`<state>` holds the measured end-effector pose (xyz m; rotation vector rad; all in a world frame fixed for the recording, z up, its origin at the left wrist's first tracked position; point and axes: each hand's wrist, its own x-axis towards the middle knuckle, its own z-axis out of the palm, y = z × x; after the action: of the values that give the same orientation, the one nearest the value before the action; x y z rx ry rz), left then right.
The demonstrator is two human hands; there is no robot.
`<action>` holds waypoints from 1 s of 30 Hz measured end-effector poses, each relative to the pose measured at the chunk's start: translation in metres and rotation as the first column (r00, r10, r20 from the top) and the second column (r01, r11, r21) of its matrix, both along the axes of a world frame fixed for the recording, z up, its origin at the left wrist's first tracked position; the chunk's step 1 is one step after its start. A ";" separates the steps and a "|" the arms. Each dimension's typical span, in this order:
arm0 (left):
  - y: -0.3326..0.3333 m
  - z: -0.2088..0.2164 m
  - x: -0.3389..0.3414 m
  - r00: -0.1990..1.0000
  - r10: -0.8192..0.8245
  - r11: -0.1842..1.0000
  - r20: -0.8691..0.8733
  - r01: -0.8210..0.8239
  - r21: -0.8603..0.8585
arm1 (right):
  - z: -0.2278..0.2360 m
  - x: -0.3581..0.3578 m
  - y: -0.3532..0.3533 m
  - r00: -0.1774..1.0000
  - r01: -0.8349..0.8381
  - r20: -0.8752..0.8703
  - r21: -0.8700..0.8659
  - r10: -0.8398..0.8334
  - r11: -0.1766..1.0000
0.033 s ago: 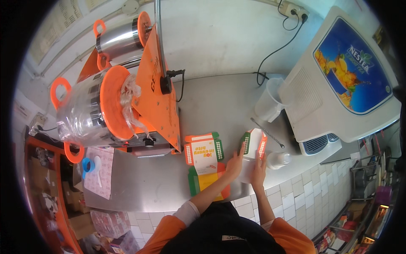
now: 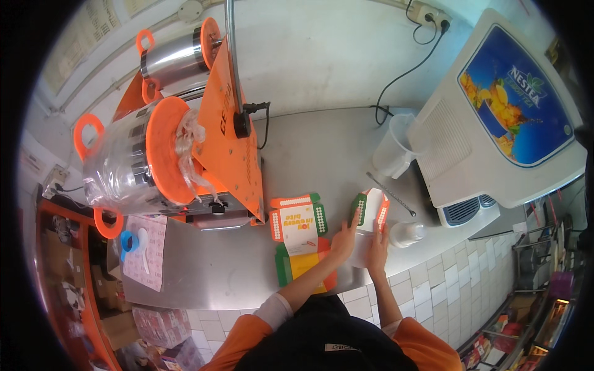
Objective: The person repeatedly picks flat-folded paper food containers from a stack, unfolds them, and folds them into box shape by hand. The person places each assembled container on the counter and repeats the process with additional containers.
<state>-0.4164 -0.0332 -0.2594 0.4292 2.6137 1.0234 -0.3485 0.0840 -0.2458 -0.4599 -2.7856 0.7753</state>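
Observation:
A partly folded cardboard box (image 2: 370, 211), white inside with green and orange patterned side flaps, lies on the steel counter before me. My left hand (image 2: 344, 242) presses along its left side, fingers pointing away from me. My right hand (image 2: 377, 250) holds the right side, with the thumb and fingers close to the orange flap. The near part of the box is partly hidden between my hands. Left of it lies a flat, unfolded carton (image 2: 301, 227) in white, green, orange and yellow; my left forearm crosses its near end.
An orange cup-sealing machine (image 2: 216, 142) stands at the left, a beige drink dispenser (image 2: 445, 148) at the right. Near the dispenser are a clear plastic jug (image 2: 391, 151), a long twisted spoon (image 2: 393, 195) and a whitish bottle (image 2: 407, 234). A blue scoop (image 2: 128, 241) rests on a pink sheet (image 2: 154, 256).

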 end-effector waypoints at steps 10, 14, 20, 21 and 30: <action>-0.014 0.007 -0.006 0.990 -0.091 0.990 0.103 0.078 0.120 | -0.011 -0.015 0.032 0.988 -0.151 -0.025 -0.076 0.149 0.986; -0.081 0.036 0.039 0.985 -0.120 0.993 0.123 0.122 -0.005 | -0.007 -0.005 0.036 0.957 -0.250 -0.155 -0.024 0.244 0.968; -0.139 0.023 0.097 0.938 -0.324 0.821 0.119 0.342 -0.458 | -0.004 -0.005 0.035 0.956 -0.273 -0.125 -0.063 0.264 0.960; -0.139 0.019 0.098 0.936 -0.323 0.829 0.142 0.352 -0.435 | -0.002 -0.007 0.036 0.951 -0.288 -0.123 -0.029 0.283 0.957; -0.160 0.057 0.093 0.948 -0.206 0.977 0.244 0.186 0.103 | 0.104 0.001 -0.014 0.908 -0.397 -0.094 0.122 0.409 0.910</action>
<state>-0.3237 -0.1927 -0.2019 0.5275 2.2612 1.0422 -0.3473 0.0698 -0.1422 0.1879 -2.8220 0.7063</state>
